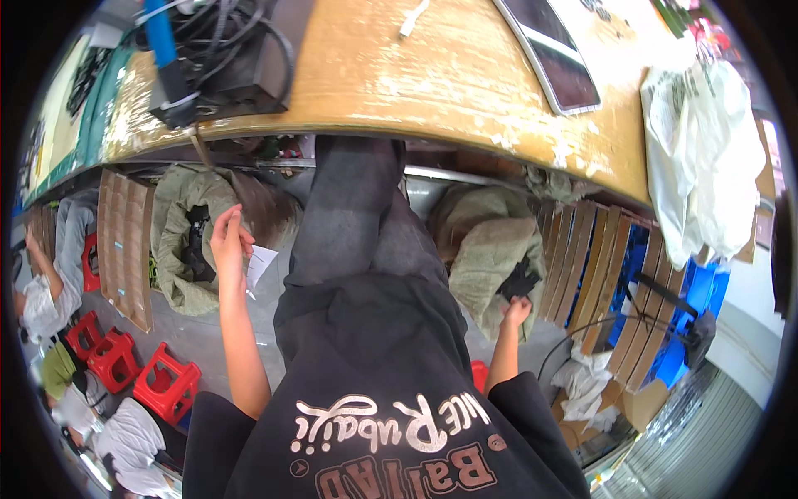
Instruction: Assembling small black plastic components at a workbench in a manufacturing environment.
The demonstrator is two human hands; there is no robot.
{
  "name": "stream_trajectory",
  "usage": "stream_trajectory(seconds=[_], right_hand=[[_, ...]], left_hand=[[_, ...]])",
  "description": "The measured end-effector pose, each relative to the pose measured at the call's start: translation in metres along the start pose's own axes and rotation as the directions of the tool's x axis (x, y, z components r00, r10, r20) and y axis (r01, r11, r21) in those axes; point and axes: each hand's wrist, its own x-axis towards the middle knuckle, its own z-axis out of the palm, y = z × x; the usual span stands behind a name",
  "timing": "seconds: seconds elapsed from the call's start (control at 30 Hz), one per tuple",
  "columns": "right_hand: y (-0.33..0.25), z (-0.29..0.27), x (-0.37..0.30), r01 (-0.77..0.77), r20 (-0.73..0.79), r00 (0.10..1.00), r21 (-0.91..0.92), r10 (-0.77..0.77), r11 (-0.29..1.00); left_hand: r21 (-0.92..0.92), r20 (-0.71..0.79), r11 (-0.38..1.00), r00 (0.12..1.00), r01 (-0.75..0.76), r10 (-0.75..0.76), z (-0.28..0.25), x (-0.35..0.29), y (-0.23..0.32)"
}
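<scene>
My left hand (228, 241) is raised beside the mouth of a grey-green woven sack (179, 283), its fingers bent. At its curled fingers hangs a white slip of paper (261, 268) with dark marks. Black pieces (198, 241) lie inside that sack. On the other side of my legs, my right hand (517, 311) is closed at the rim of a second woven sack (480, 287). A black piece (519, 281) shows in its mouth, right by my fingertips. What my right fingers grip is too small to make out.
Ahead is a worn wooden table (399, 83) bearing a phone (557, 58), a dark box (258, 83) with cables, and a white plastic bag (702, 158) at its right edge. Red stools (169, 382) and other people (50, 299) are at left. Stacked brown trays (594, 266) stand at right.
</scene>
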Motion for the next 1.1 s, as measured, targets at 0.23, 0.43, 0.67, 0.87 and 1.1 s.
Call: stream_trajectory(seconds=[0.23,0.43,0.67,0.87,1.1], right_hand=[[0.069,0.006,0.053,-0.009,0.080,0.996,-0.416,0.046,0.909],[-0.125,0.036,-0.012,0.411,0.038,0.903,0.206,-0.427,0.888],[-0.354,0.030,-0.135,0.962,-0.248,0.270,0.101,-0.930,0.252],[-0.457,0.034,-0.168,0.990,-0.228,-0.093,0.084,-0.969,-0.114],[-0.526,0.064,-0.146,0.999,0.072,0.013,0.036,-0.997,0.016]], left_hand=[[0.062,-0.145,0.990,0.983,0.125,-0.115,-0.053,0.033,-0.035],[0.045,-0.314,0.992,0.944,0.117,-0.097,-0.110,0.052,-0.105],[0.459,-0.515,0.885,0.835,0.079,0.192,-0.162,0.101,-0.163],[0.598,-0.510,0.789,0.825,0.138,0.242,-0.178,0.135,-0.152],[0.467,-0.488,0.824,0.871,0.320,-0.062,-0.199,0.183,-0.222]])
